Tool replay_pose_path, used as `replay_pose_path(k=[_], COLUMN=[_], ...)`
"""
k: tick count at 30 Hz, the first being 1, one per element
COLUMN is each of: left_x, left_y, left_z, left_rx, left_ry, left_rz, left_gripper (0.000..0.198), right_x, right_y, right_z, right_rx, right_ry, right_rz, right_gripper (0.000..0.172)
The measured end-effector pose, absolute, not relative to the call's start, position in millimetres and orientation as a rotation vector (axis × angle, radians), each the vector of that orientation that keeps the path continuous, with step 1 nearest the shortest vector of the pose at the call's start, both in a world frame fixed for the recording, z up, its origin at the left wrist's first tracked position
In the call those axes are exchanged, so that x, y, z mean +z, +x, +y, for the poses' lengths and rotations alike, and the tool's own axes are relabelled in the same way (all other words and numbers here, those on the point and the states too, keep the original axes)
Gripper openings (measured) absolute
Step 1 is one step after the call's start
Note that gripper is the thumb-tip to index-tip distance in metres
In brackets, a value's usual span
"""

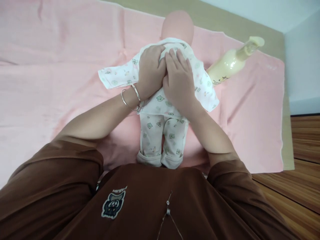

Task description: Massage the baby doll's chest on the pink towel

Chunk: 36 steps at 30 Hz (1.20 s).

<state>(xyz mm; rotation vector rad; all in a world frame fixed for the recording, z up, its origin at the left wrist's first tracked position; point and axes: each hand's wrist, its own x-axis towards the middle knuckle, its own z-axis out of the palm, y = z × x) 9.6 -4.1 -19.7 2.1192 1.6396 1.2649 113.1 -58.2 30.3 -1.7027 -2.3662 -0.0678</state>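
Observation:
A baby doll (178, 25) in a white printed top (160, 100) and matching trousers (151, 133) lies stretched out in front of me, its smooth bald head at the far end. No face shows on it. My left hand (152, 68) rests on the left of the doll's upper body, over the cloth, with its fingers extended and nothing held. Right beside it, my right hand (178, 75) lies flat on the top with fingers a little apart. The thumbs meet near the middle. Both sleeves of the top spread out sideways.
A pink cloth (62, 60) lies beneath the doll on a tan surface (240, 25). Close to the doll's right-hand sleeve is a pale yellow pump bottle (227, 66). Brown wood-grain boards (305, 143) show at the right, below a white wall (303, 63).

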Motion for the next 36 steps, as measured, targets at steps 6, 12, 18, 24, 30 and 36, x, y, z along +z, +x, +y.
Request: replay_pose_path(k=[6, 12, 18, 24, 30, 36], left_x=[-2.4, 13.1, -6.2, -2.3, 14.3, 10.8], left_y=[18.4, 12.5, -2.2, 5.8, 11.2, 0.3], left_z=[-32.4, -37.6, 2.2, -14.9, -33.3, -5.8], left_rx=[1.025, 0.969, 0.988, 0.934, 0.866, 0.933], left_ry=[2.401, 2.383, 2.261, 2.354, 2.465, 2.277], left_rz=[1.63, 1.535, 1.567, 1.604, 1.489, 1.498], left_gripper=[0.039, 0.027, 0.011, 0.015, 0.012, 0.027], right_x=[26.2, 35.2, 35.6, 36.2, 23.8, 38.0], right_y=[138.9, 134.6, 116.8, 134.6, 158.9, 143.2], right_z=[-19.3, -39.5, -72.1, -44.7, -14.3, -47.0], right_rx=[0.126, 0.051, -0.16, -0.016, 0.037, -0.307], right_ry=[-1.824, -1.912, -1.829, -1.801, -1.82, -1.736], right_rz=[-2.251, -2.304, -2.324, -2.329, -2.256, -2.393], right_gripper=[0.049, 0.05, 0.05, 0.038, 0.039, 0.029])
